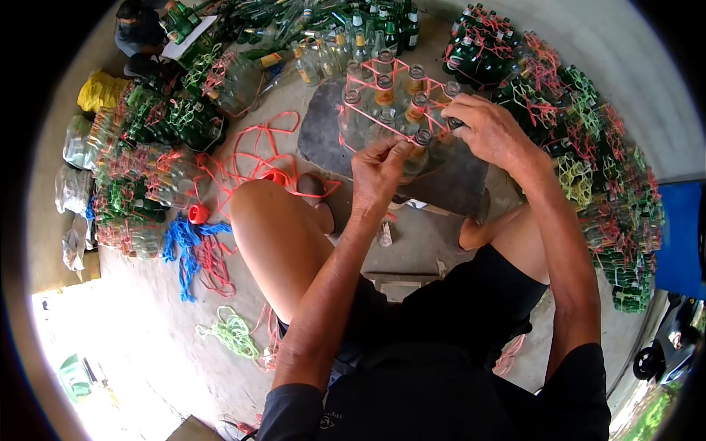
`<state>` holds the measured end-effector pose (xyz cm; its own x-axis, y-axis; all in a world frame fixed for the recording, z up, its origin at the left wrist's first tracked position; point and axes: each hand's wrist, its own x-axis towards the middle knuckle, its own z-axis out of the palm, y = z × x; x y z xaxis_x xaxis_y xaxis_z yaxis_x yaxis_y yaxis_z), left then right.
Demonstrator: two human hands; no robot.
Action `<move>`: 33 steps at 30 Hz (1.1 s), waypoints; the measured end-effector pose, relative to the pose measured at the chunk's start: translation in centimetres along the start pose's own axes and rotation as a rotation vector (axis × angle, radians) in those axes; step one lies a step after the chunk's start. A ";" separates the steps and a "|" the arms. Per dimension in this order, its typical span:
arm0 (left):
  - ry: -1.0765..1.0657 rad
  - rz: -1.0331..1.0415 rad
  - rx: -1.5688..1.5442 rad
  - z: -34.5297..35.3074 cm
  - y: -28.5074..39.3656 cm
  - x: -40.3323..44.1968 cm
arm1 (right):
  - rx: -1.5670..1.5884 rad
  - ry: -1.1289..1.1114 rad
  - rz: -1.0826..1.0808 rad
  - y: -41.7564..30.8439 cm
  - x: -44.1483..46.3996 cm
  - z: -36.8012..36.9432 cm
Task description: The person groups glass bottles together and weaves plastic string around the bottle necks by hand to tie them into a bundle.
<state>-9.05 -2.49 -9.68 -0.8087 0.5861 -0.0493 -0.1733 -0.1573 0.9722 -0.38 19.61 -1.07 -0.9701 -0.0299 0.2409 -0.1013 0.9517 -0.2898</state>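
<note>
Several clear glass bottles (384, 94) stand upright in a bunch on a dark board (320, 132), with pink string (371, 117) running around and between their necks. My left hand (381, 163) is at the near side of the bunch, thumb and fingers pinched together beside a bottle neck; the string seems to run into this pinch. On the right side of the bunch, my right hand (482, 128) curls over a bottle neck, its fingers close to the string. What lies under the right fingers is partly hidden.
Tied bundles of bottles line the left (140, 176) and right (610, 176). Loose pink string (254, 151), blue string (187, 246) and green string (229, 332) lie on the floor. Another person (140, 33) sits at the upper left. Loose bottles (316, 55) lie and stand behind the board.
</note>
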 end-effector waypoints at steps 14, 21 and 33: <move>0.094 0.012 0.048 -0.5 -2.2 2.0 | 0.145 -0.287 -0.066 -1.2 5.7 2.9; 0.203 0.110 0.218 -0.3 -3.3 2.7 | 0.334 -0.689 0.291 -3.7 7.9 -0.1; 0.216 0.043 0.286 -0.4 -3.2 2.4 | -0.209 -0.605 -0.112 -4.2 8.7 0.1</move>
<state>-10.68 -0.88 -13.05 -0.9173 0.3974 -0.0242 0.0032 0.0683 0.9977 -8.37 15.39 2.17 -0.9153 -0.2414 -0.3225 -0.2234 0.9704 -0.0921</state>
